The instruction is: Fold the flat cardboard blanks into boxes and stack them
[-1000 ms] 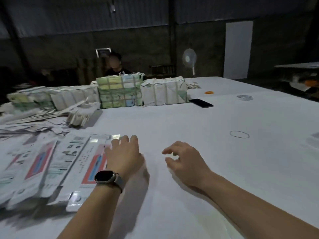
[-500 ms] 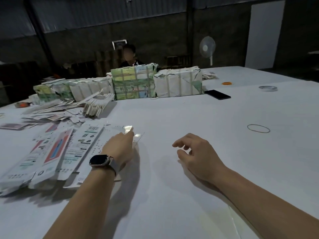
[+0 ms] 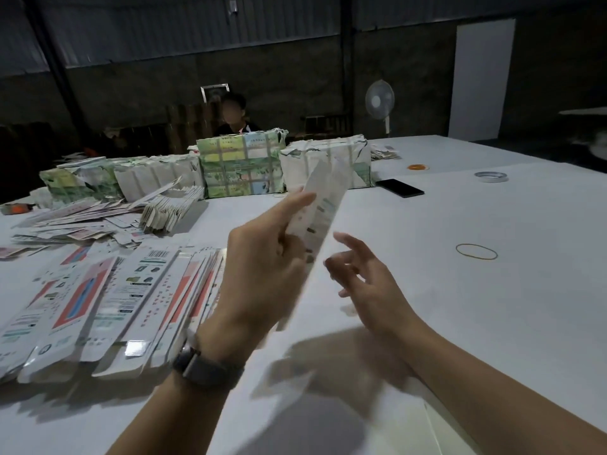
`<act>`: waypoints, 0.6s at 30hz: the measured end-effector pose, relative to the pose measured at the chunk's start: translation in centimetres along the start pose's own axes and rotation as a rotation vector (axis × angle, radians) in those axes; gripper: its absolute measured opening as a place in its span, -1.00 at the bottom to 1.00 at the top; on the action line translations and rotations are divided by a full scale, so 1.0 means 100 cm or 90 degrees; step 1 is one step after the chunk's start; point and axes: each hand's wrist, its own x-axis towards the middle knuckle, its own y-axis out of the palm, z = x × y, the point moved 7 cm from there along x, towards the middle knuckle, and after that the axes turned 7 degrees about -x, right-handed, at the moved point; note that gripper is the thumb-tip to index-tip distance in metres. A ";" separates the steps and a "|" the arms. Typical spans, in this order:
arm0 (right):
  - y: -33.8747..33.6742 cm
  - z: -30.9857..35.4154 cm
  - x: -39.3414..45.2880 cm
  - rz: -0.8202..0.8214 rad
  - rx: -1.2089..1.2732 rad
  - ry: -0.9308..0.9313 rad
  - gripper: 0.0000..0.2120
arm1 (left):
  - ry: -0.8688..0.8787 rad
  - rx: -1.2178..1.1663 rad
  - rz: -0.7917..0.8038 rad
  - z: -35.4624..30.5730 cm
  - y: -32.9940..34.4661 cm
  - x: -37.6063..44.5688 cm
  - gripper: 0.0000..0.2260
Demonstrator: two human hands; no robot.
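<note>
My left hand point(image 3: 262, 267), with a dark watch on the wrist, holds one long white flat cardboard blank point(image 3: 320, 221) up off the table, tilted with its far end raised. My right hand point(image 3: 364, 277) hovers just right of the blank with fingers spread and relaxed, not touching it as far as I can tell. A fanned pile of flat printed blanks point(image 3: 124, 300) with red and blue panels lies on the white table point(image 3: 460, 323) at my left. The blank is motion-blurred.
Wrapped bundles point(image 3: 243, 165) stand in a row at the far side, with loose blanks point(image 3: 98, 218) before them. A black phone point(image 3: 400, 188), tape roll point(image 3: 491, 176), orange ring point(image 3: 417, 167) and rubber band point(image 3: 476, 251) lie to the right. A person sits behind the bundles.
My left hand has picked a blank off the pile and raised it toward the middle. My right hand has lifted off the table and come up beside it.
</note>
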 end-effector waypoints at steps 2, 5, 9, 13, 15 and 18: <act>0.003 0.008 -0.002 0.015 0.071 -0.032 -0.60 | -0.107 -0.265 0.017 0.007 0.010 -0.001 -0.47; 0.005 0.011 -0.007 0.036 0.182 -0.040 -0.70 | -0.256 -0.475 -0.004 0.030 0.027 -0.008 -0.48; 0.005 0.003 -0.007 0.027 0.184 -0.011 -0.68 | -0.387 -0.499 0.036 0.050 0.057 -0.027 -0.77; 0.007 -0.002 -0.007 0.022 0.147 -0.007 -0.56 | -0.538 -0.690 0.112 0.061 0.082 -0.044 -0.51; 0.006 -0.005 -0.007 0.008 0.128 0.008 -0.46 | -0.585 -0.723 0.135 0.061 0.088 -0.050 -0.41; 0.003 -0.007 -0.008 -0.027 0.037 0.030 -0.40 | -0.589 -0.697 0.160 0.064 0.092 -0.054 -0.37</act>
